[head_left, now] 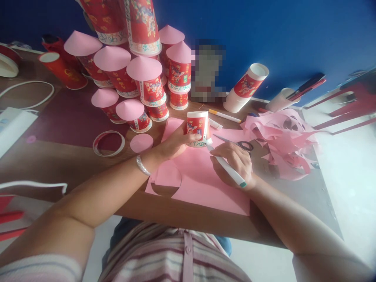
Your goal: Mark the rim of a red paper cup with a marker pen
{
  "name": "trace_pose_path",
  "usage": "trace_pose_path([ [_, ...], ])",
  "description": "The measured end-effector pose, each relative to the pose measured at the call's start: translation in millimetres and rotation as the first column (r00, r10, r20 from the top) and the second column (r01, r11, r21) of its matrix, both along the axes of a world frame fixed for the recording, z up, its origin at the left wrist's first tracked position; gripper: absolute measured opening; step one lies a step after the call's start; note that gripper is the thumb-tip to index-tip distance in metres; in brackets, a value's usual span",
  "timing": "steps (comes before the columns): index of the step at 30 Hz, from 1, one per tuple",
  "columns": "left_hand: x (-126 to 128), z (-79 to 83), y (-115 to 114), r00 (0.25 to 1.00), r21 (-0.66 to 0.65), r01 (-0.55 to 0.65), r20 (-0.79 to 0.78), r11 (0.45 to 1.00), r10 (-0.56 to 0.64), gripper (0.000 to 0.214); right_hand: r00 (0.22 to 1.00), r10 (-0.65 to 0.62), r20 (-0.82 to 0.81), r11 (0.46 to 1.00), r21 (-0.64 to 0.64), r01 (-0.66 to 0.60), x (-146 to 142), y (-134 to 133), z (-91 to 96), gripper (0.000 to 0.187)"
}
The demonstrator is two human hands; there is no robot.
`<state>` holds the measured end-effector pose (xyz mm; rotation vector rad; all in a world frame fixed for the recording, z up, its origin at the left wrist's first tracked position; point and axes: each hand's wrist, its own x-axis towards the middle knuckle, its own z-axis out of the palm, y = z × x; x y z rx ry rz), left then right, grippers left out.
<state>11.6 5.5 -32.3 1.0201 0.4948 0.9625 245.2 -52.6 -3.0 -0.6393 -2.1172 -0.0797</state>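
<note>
My left hand (176,143) is wrapped round a red-and-white paper cup (197,127) standing upside down on a pink paper sheet (202,184). My right hand (235,162) grips a white marker (226,167), its tip touching the paper at the cup's base. The sheet has a round hole cut near its left edge, and a loose pink paper circle (141,143) lies beside it. Scissors (239,144) rest on the sheet just behind my right hand.
A stack of red cups with pink cone lids (141,84) stands at the back. Pink paper scraps (282,141) pile up on the right. A tape ring (108,143), a lying cup (248,88), another marker (225,116) and a pen holder (283,101) sit around.
</note>
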Motion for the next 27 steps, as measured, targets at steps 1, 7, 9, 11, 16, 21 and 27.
trace_pose_path([
  [1, -0.1, 0.2, -0.1, 1.000, -0.001, 0.000, -0.001, 1.000, 0.000, 0.051, 1.000, 0.000, 0.003, 1.000, 0.000, 0.000, 0.1, -0.1, 0.2, 0.025],
  [7, 0.2, 3.8, -0.5, 1.000, -0.012, -0.007, -0.009, 1.000, 0.007, 0.053, 1.000, 0.000, -0.011, 1.000, 0.007, 0.001, -3.0, -1.2, 1.8, 0.028],
  [9, 0.8, 5.5, -0.6, 1.000, 0.010, 0.008, -0.006, 1.000, -0.008, 0.051, 0.999, 0.001, -0.036, 1.000, 0.025, 0.000, -4.6, -2.1, 1.8, 0.032],
  [11, 1.2, 6.3, -0.7, 1.000, 0.025, 0.004, 0.003, 1.000, -0.004, 0.049, 0.999, 0.011, -0.052, 0.999, 0.036, -0.009, -5.5, -3.0, 1.3, 0.039],
  [16, 1.2, 4.1, 0.0, 1.000, 0.039, 0.002, -0.007, 0.999, -0.002, 0.049, 0.998, 0.037, -0.043, 0.999, 0.037, -0.035, -4.1, -3.4, -0.7, 0.044],
  [21, 0.4, 2.1, 0.8, 0.999, 0.079, 0.047, 0.004, 0.996, -0.047, 0.044, 0.998, 0.030, -0.054, 0.999, 0.039, -0.028, -3.4, -1.7, -0.6, 0.033],
  [27, 0.4, 0.7, 1.0, 0.999, 0.039, 0.033, -0.006, 0.999, -0.033, 0.047, 0.996, 0.050, -0.074, 0.999, 0.015, -0.049, -3.0, -1.2, -1.9, 0.036],
])
